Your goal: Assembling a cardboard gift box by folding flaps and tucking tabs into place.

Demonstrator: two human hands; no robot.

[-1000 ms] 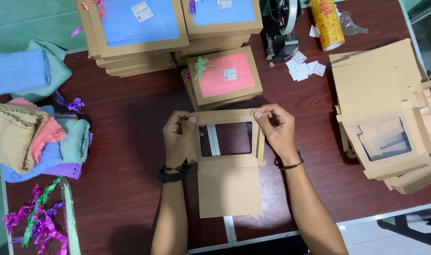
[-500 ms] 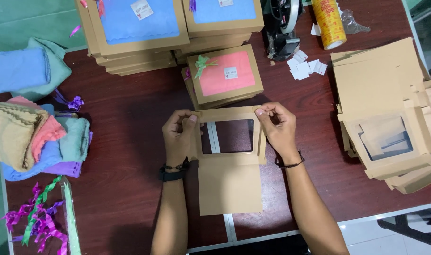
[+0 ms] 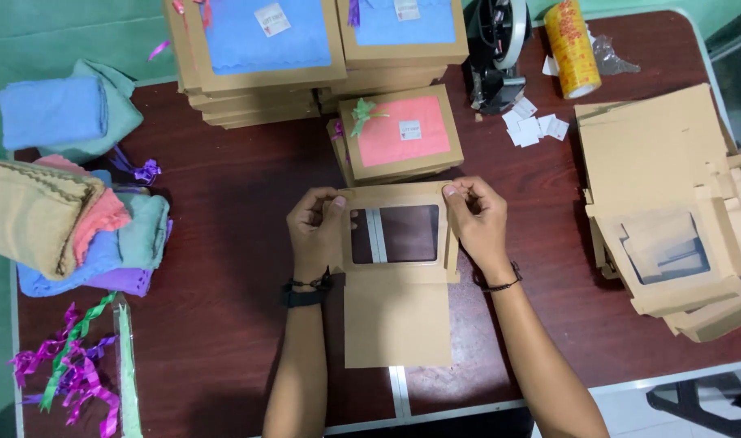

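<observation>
A flat brown cardboard box blank with a clear window panel lies on the dark red table in front of me. My left hand pinches the window panel's left edge flap. My right hand grips the panel's upper right corner and right flap. Both side flaps are bent up. A black band sits on each wrist.
A finished window box with a pink cloth and green bow sits just beyond. Stacked boxes with blue cloths stand behind. Flat box blanks pile at the right, folded towels at the left, ribbons, tape dispenser, yellow roll, small labels.
Both hands have stayed on the window panel's side flaps, folding them slightly more upright. The box blank has barely shifted.
</observation>
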